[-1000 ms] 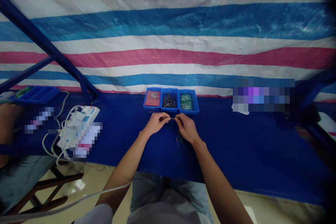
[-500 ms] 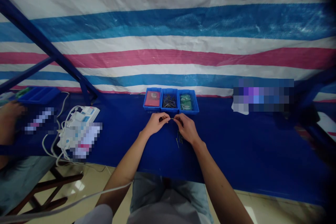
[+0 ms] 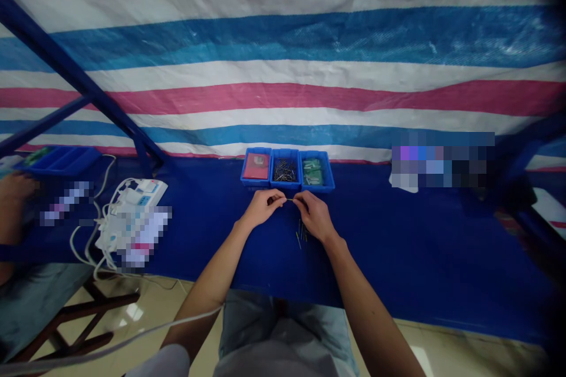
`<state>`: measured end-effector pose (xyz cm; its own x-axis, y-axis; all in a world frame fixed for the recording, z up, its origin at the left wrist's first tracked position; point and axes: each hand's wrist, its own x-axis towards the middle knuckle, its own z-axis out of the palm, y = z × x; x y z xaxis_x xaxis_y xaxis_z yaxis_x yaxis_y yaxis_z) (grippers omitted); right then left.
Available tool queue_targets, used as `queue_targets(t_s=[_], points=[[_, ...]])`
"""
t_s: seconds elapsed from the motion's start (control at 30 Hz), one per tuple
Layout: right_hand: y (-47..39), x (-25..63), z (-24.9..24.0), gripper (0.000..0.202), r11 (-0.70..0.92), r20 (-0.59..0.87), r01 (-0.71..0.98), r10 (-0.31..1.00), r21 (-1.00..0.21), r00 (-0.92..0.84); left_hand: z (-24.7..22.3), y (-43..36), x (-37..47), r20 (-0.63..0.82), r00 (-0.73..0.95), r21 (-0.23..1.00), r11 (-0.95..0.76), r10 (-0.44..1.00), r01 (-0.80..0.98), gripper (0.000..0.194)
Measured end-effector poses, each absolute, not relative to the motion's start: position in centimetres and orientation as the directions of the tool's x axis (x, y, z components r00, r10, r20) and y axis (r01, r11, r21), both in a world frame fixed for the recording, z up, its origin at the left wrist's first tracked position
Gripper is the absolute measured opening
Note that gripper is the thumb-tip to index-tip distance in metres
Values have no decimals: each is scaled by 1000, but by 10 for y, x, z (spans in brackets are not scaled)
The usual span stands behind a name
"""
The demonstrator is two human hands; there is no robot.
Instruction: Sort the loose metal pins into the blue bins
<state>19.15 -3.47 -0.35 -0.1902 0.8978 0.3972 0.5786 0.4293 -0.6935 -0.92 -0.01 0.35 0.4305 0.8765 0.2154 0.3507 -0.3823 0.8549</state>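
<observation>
A thin, short rod (image 3: 289, 199) spans the small gap between my two hands, above the blue table. My left hand (image 3: 262, 207) is closed, pinching its left end with thumb and finger. At the other end, my right hand (image 3: 315, 215) pinches it too. Several similar thin rods (image 3: 301, 233) lie loose on the table just below my right hand. Beyond my hands stands a blue bin (image 3: 285, 183) with many dark, slender pieces in it; their exact kind is too small to make out.
A bin with a red packet (image 3: 256, 166) and a bin with green-and-white packets (image 3: 313, 172) flank the middle bin. At left are a white power strip (image 3: 152, 193), cables, a blue divided tray (image 3: 66, 160) and another person's hand (image 3: 20, 187). A striped sheet (image 3: 283, 94) hangs behind.
My hands and the rod between them stay nearly in place. At the far left, the other person's hand has shifted slightly.
</observation>
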Motion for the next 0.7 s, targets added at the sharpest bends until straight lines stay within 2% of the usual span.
queue_targets(t_s=[0.57,0.7], points=[[-35,192,-3,27,394,351,628,915,-671,-199,5,0,-9,210,425,855,-376,880,357,21],[-35,192,-4,19,384,345,609,920,-694,-187,5,0,-10,209,422,855,-374,882,360,21]])
